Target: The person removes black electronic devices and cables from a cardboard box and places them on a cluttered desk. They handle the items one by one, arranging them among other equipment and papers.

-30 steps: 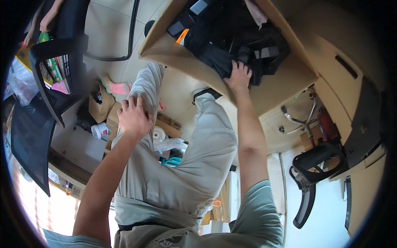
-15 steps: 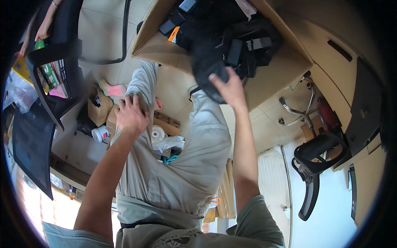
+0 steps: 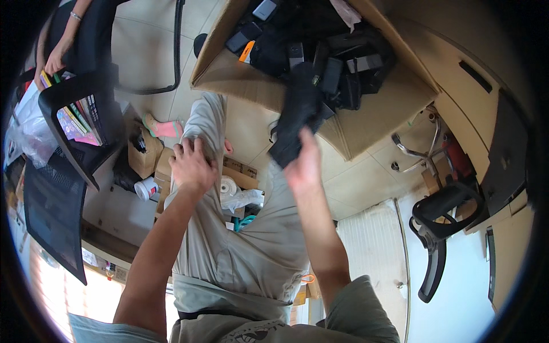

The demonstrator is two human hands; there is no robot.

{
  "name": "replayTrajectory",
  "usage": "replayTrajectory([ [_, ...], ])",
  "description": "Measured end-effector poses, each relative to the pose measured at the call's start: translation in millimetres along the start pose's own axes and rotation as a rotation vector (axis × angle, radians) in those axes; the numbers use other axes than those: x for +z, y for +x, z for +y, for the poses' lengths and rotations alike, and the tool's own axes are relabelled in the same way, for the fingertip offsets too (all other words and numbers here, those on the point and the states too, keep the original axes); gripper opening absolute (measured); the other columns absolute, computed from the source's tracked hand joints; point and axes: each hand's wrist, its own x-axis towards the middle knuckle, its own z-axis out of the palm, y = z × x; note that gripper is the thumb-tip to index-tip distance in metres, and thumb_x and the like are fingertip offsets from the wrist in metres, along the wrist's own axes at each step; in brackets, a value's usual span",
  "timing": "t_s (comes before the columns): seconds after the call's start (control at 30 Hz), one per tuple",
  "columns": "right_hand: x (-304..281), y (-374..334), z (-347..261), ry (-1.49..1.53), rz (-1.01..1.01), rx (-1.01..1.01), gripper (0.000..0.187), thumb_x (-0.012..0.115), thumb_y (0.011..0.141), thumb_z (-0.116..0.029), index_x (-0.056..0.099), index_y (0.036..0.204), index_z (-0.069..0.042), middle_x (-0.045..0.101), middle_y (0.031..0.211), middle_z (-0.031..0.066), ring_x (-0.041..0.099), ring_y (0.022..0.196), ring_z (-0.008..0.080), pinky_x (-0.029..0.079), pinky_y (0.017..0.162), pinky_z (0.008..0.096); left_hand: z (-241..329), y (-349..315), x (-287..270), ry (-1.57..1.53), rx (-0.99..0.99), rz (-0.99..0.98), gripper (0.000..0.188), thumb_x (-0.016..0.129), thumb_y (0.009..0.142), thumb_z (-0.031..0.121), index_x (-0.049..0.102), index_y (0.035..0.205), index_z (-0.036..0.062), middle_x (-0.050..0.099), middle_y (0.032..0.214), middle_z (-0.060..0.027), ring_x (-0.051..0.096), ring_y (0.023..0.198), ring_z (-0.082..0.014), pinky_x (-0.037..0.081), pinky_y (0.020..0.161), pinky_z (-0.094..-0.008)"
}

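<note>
the black item (image 3: 295, 117) is spanning the near wall of the cardboard box (image 3: 366, 120): its far end is overlapping the dark contents in view, while its near end is reaching outside. so it is lying at least partly clear of the box; dark block-like things (image 3: 331, 75) and an orange packet (image 3: 247, 51) are lying inside. its long axis is running near to far, with the far end leaning slightly right; blur is hiding which end is its front. the right hand (image 3: 304, 166) is holding it close to the near end, the thumb showing and the other fingers hiding behind it. the left hand (image 3: 193, 166) is resting on the left trouser leg (image 3: 206, 117), fingers loosely spreading, holding nothing.
</note>
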Motion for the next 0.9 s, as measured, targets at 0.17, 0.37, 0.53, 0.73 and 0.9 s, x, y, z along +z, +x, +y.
replayTrajectory([
  [0.17,-23,-97,70,-0.622,-0.396,-0.146,0.042,0.065,0.098,-0.020,0.053,0.133,0.000,0.067,0.121,0.0112,0.066,0.106,0.0250,0.051,0.093,0.0386,-3,0,-8,0.103,0.051,0.010,0.061,0.069,0.082,0.031,0.051,0.137,0.0102,0.047,0.136,-0.0118,0.046,0.127,-0.0318,0.044,0.099,-0.0466],
  [0.37,-35,-102,-15,-1.695,-0.592,-0.234,0.046,0.069,0.091,-0.029,0.058,0.130,-0.007,0.069,0.106,0.0225,0.068,0.097,0.0399,0.054,0.085,0.0474,-17,17,13,-0.121,0.113,0.123,0.056,0.069,0.082,0.032,0.058,0.131,0.0079,0.064,0.120,-0.0167,0.060,0.113,-0.0343,0.049,0.096,-0.0476],
  [0.53,-48,-51,-38,-1.445,-0.247,-0.609,0.046,0.062,0.088,-0.007,0.052,0.132,-0.010,0.069,0.101,0.0202,0.067,0.097,0.0410,0.054,0.081,0.0457,2,6,-29,0.043,0.017,-0.028,0.065,0.068,0.080,0.039,0.052,0.136,0.0116,0.049,0.136,-0.0123,0.044,0.132,-0.0333,0.041,0.104,-0.0506],
  [0.73,-36,14,10,-1.934,-0.338,-0.425,0.053,0.062,0.091,-0.011,0.046,0.140,-0.016,0.062,0.127,0.0206,0.059,0.117,0.0425,0.049,0.099,0.0456,5,6,-31,0.057,0.023,-0.023,0.064,0.068,0.080,0.040,0.051,0.136,0.0112,0.049,0.137,-0.0125,0.043,0.132,-0.0337,0.042,0.103,-0.0506],
  [0.9,-17,17,2,-0.467,-0.077,-0.490,0.026,0.063,0.097,-0.009,0.060,0.121,0.000,0.067,0.109,0.0063,0.060,0.098,0.0113,0.049,0.089,0.0295,5,7,-27,0.043,0.036,-0.005,0.066,0.064,0.082,0.041,0.049,0.138,0.0090,0.046,0.146,-0.0155,0.038,0.139,-0.0385,0.038,0.109,-0.0534],
])
